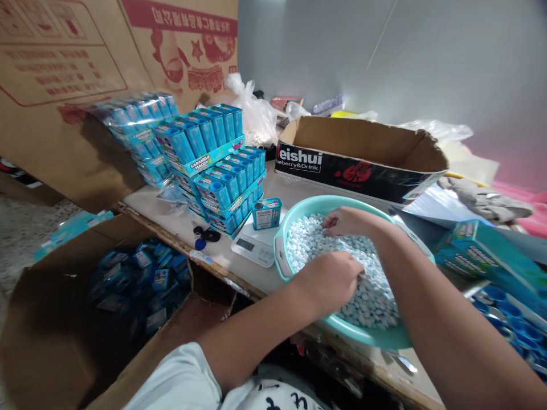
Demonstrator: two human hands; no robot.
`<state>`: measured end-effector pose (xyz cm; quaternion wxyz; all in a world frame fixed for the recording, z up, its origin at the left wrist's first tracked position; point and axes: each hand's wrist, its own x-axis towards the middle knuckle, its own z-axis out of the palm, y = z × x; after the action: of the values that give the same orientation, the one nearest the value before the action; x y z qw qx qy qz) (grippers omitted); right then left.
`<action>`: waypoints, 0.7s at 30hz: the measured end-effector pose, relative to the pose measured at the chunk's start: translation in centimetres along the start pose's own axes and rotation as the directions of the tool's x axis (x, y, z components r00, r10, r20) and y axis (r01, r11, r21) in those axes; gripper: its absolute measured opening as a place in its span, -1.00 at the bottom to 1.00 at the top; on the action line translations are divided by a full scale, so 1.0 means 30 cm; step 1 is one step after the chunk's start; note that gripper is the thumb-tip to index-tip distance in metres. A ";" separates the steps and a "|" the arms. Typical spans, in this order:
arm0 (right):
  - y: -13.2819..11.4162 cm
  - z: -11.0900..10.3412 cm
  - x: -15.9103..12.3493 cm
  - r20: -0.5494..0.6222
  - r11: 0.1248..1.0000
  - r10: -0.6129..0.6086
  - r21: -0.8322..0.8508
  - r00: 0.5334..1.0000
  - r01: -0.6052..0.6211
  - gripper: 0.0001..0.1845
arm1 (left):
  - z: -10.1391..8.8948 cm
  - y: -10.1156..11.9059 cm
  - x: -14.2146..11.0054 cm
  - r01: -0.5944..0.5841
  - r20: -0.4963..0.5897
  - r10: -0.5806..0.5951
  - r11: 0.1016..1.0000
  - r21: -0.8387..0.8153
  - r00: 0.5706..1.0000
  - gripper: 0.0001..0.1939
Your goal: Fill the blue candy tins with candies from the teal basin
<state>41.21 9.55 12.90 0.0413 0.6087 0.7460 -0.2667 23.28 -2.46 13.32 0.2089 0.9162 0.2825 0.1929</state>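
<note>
Reaching into small pale blue and white candies [305,238] in a turquoise basin [367,337] on the bench [219,257], with left hand [333,279] at the near side and right hand [351,221] at the far side, each grip partly hidden; cannot tell whether apart, together or clamped on any. Showing just left of the basin a blue container [267,214] on a white scale [261,256], then, farther left, stacked trays [219,156] of similar containers, with more blue packs [156,279] in a cardboard box [43,324] at near left. Showing beyond the basin an open black-sided carton [342,177], and at right a turquoise box [482,253].
</note>
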 end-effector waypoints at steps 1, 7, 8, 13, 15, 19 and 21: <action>0.001 -0.006 -0.007 0.008 1.000 0.000 0.000 1.000 0.000 -0.77 | -0.021 -0.016 -0.006 0.020 -0.040 -0.021 1.000 -0.023 0.999 -0.80; 0.002 -0.018 -0.032 0.015 0.998 -0.012 -0.059 1.000 0.013 -0.76 | -0.303 -0.234 -0.108 0.415 -0.403 -0.362 0.909 0.050 0.841 -0.80; 0.000 -0.015 -0.031 0.016 0.997 -0.016 -0.070 1.000 0.017 -0.76 | -0.351 -0.273 -0.119 0.460 -0.422 -0.383 0.883 0.093 0.821 -0.80; -0.004 -0.007 -0.029 0.025 0.995 -0.013 -0.094 1.000 0.015 -0.72 | -0.470 -0.378 -0.104 0.519 -0.289 -0.442 0.798 0.304 0.849 -0.76; -0.009 -0.013 -0.040 0.027 0.995 -0.013 -0.096 1.000 0.015 -0.72 | -0.478 -0.387 -0.087 0.485 -0.241 -0.424 0.806 0.339 0.873 -0.76; -0.038 -0.028 -0.073 0.031 0.994 -0.016 -0.109 0.999 0.019 -0.71 | -0.487 -0.398 -0.075 0.460 -0.192 -0.418 0.804 0.377 0.888 -0.77; -0.058 -0.031 -0.084 0.036 0.993 -0.003 -0.119 0.999 0.007 -0.71 | -0.495 -0.407 -0.078 0.460 -0.186 -0.421 0.802 0.380 0.888 -0.79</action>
<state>40.47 7.53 15.27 0.0901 0.5985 0.7613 -0.2326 9.15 9.41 19.23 0.0357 0.8384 0.5311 0.1168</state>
